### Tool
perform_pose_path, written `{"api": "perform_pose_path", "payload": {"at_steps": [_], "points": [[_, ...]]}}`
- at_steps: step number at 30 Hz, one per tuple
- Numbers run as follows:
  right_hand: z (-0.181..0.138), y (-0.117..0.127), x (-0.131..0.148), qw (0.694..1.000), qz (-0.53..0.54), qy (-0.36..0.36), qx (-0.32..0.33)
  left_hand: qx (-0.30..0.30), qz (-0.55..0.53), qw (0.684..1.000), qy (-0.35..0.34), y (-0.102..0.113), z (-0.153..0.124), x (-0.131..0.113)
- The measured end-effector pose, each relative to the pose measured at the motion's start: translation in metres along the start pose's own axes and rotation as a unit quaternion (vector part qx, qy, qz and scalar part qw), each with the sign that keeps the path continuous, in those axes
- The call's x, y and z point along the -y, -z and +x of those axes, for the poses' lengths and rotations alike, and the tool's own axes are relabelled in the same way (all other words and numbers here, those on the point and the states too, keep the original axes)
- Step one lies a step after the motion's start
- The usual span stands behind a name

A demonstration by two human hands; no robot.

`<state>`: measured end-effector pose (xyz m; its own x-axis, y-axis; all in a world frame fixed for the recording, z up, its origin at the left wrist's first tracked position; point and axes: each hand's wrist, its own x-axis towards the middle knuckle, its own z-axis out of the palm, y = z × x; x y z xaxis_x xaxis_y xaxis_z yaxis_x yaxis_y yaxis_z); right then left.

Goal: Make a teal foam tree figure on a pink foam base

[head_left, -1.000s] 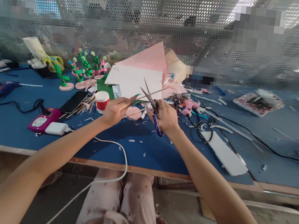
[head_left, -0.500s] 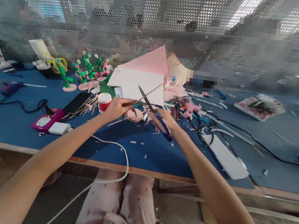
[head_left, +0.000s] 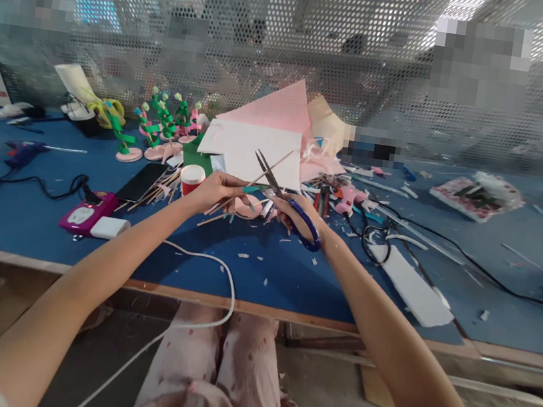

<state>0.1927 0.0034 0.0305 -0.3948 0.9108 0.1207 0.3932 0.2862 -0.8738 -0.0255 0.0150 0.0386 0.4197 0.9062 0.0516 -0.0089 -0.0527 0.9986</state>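
Observation:
My left hand [head_left: 217,193] pinches a thin wooden stick [head_left: 282,158], which slants up to the right past the fingertips. A small teal strip [head_left: 250,190] shows at the same fingertips. My right hand [head_left: 300,213] is wrapped round a pair of scissors [head_left: 306,225] with blue handles, its dark blades pointing up and to the left. The blades stand slightly apart and cross the stick in view; I cannot tell whether they touch it. A pink disc [head_left: 249,208] lies on the table between the hands. Beside my left hand stands a red and white cup [head_left: 192,179].
Stick plants with green leaves [head_left: 161,122] stand at the back left. White and pink sheets [head_left: 260,141] lie behind the hands. A pink glue gun [head_left: 349,200], cables and scraps are at right. A purple power socket [head_left: 89,213] with a white cable sits at left.
The scissor blades have come apart a little, and the handles have shifted slightly right. A teal strip now shows at my left fingertips. The view has shifted slightly.

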Motion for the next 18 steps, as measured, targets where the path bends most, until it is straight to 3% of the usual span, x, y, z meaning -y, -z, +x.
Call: {"api": "perform_pose_path", "payload": {"at_steps": [11, 18], "points": [[-0.0019, 0.0015, 0.0066, 0.999, 0.052, -0.003, 0.014, -0.006, 0.019, 1.000, 0.005, 0.0005, -0.0031, -0.0040], [-0.0016, 0.0008, 0.0045, 0.999, 0.053, 0.001, 0.009, 0.002, 0.049, 0.998, -0.030, -0.0006, -0.0029, -0.0029]]}}
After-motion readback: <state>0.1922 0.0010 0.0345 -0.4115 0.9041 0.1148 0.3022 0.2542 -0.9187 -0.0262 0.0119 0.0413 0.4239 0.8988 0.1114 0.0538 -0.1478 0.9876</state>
